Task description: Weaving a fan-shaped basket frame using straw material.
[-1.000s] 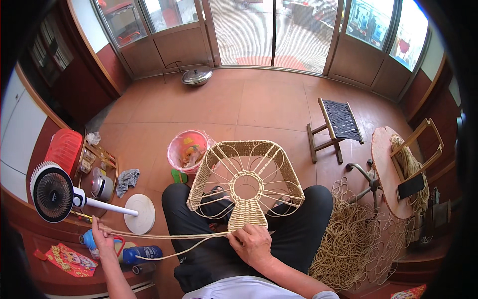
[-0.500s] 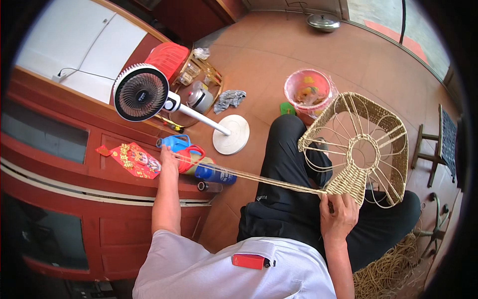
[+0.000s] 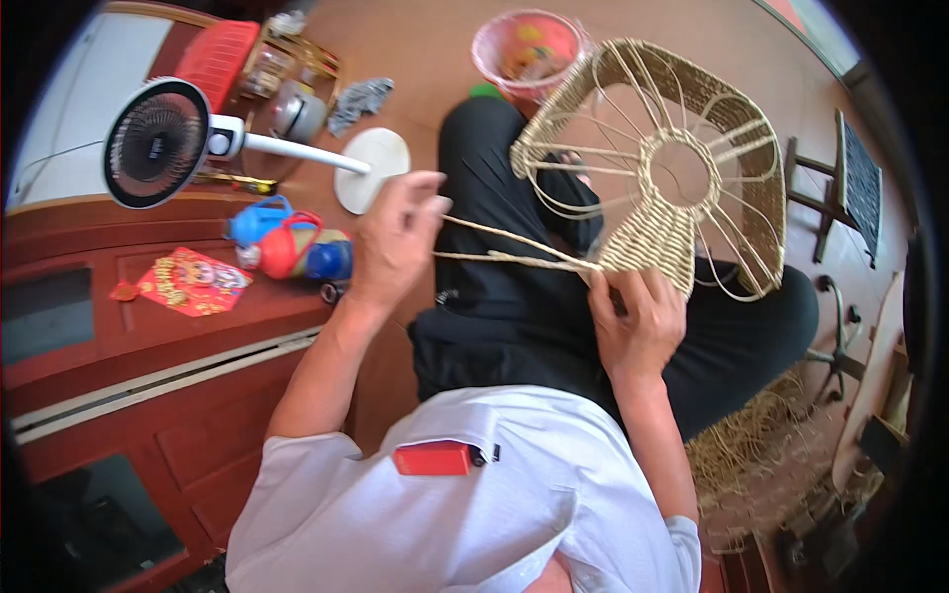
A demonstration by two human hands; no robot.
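A woven straw basket frame (image 3: pixel 756 193), with a round central ring, looped spokes and a tightly woven neck (image 3: pixel 652 242), rests tilted over my legs. My right hand (image 3: pixel 638 326) is closed on the neck's lower end, where straw cords (image 3: pixel 509 252) come out. These cords run leftward to my left hand (image 3: pixel 400 242), which is raised with curled fingers holding them between the fan stand and my left thigh.
At left are a fan (image 3: pixel 156 143), blue and red jugs (image 3: pixel 287 242) and a red card (image 3: pixel 193 282) on a cabinet ledge. A pink bucket (image 3: pixel 524 54) stands ahead. At right are a folding stool (image 3: pixel 855 188), a wheeled chair base (image 3: pixel 838 361) and heaped cord (image 3: pixel 751 435).
My left hand has moved from the far left inward toward the basket, so the span of cord between my hands is shorter. The camera's view has swung leftward and down.
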